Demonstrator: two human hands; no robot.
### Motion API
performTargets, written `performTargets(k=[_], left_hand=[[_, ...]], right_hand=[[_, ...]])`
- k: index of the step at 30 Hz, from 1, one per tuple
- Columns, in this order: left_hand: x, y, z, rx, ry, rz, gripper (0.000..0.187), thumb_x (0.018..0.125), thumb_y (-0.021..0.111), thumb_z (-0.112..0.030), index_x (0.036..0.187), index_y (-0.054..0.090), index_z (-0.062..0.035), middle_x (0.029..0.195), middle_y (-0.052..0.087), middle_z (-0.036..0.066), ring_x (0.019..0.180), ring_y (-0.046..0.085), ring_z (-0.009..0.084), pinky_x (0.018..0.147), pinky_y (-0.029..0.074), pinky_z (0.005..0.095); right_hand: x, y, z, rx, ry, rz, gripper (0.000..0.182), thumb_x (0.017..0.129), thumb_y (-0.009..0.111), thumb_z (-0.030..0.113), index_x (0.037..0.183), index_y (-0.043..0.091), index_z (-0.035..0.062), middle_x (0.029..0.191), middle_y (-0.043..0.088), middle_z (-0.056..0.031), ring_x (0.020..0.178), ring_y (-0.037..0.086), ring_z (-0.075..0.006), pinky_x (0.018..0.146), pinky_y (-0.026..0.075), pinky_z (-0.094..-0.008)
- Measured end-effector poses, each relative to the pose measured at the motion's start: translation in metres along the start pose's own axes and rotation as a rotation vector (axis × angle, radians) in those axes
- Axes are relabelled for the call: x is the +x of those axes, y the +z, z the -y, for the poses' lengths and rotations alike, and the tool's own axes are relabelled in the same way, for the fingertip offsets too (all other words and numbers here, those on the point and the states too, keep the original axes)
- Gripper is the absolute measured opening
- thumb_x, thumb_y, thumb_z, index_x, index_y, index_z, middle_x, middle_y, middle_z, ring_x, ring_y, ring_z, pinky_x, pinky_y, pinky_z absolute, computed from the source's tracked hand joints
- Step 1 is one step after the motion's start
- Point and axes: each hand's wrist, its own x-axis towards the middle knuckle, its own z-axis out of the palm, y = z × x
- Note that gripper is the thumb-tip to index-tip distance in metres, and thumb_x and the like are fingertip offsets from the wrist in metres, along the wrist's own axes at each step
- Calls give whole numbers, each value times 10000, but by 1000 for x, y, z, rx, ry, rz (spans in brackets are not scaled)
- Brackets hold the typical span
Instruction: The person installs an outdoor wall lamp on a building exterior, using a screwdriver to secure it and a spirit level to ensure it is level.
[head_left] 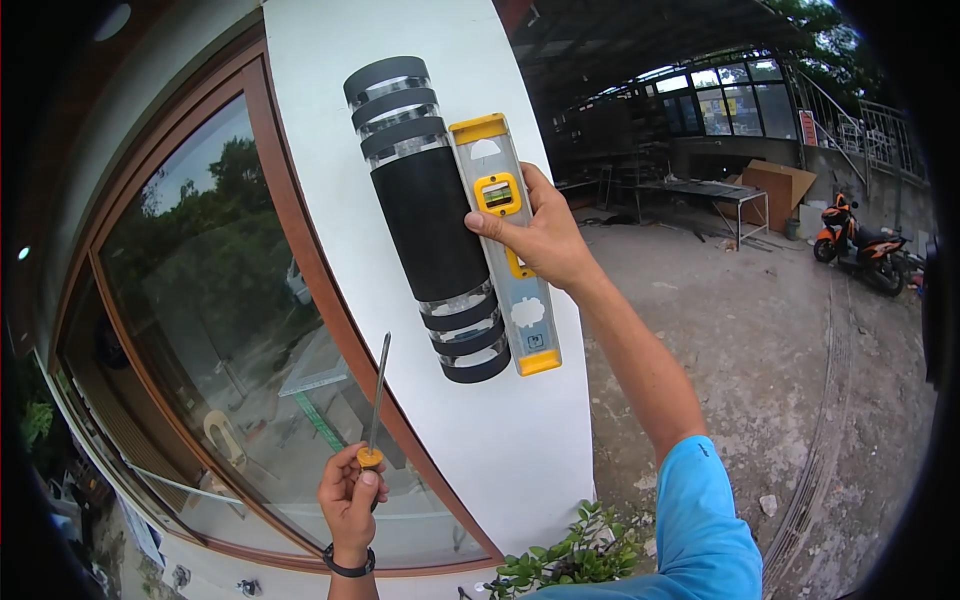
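Observation:
A black cylindrical wall lamp [425, 220] with clear banded ends is on the white wall [330, 180]. Along its right side lies a grey spirit level [527, 318] with yellow end caps and a yellow-framed vial, in line with the lamp. My right hand [545, 235] is closed around the level's middle, thumb across its face, fingers behind its right edge. Lower left, my left hand [350, 500] grips a screwdriver [381, 385] by its yellow and black handle. Its metal shaft points up, apart from the lamp, in front of the window frame.
A brown-framed glass window [230, 250] fills the left side and reflects trees. Below the wall grows a leafy plant [570, 555]. To the right are a concrete yard, a metal table [705, 188], cardboard [785, 180] and an orange motorcycle [858, 245].

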Motion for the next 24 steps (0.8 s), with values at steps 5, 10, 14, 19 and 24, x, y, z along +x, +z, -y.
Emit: performTargets(k=[5,10,14,19,24], left_hand=[[4,-1,-1,3,11,-17,356,971,622,-115,1296,548,8,986,668,108,711,613,103,579,512,226],[5,0,-3,1,19,-6,353,971,620,-110,1296,547,7,984,668,108,710,610,104,581,513,230],[5,0,-3,5,17,-4,352,972,619,-109,1295,547,8,984,668,108,708,611,104,578,512,228],[4,0,-4,17,16,-11,351,975,622,-120,1294,550,8,985,669,109,707,612,105,577,512,226],[3,0,-6,25,13,-17,350,976,623,-127,1292,554,6,983,669,107,702,612,105,577,511,227]], right_hand=[[1,0,-2,9,-3,-3,950,797,839,498,1435,374,-30,1301,565,-235,1206,617,-320,976,540,-445],[0,0,0,32,-26,-10,937,798,838,500,1421,381,-32,1284,572,-234,1188,629,-315,969,545,-435],[-1,1,1,20,-23,-11,931,799,838,498,1414,385,-34,1274,575,-233,1178,635,-313,968,547,-432],[-1,0,1,8,-28,-12,919,804,835,494,1409,387,-31,1265,581,-225,1175,637,-311,962,550,-432],[-2,0,4,1,-18,-18,920,802,832,506,1409,389,-27,1271,580,-228,1171,638,-313,956,554,-437]])
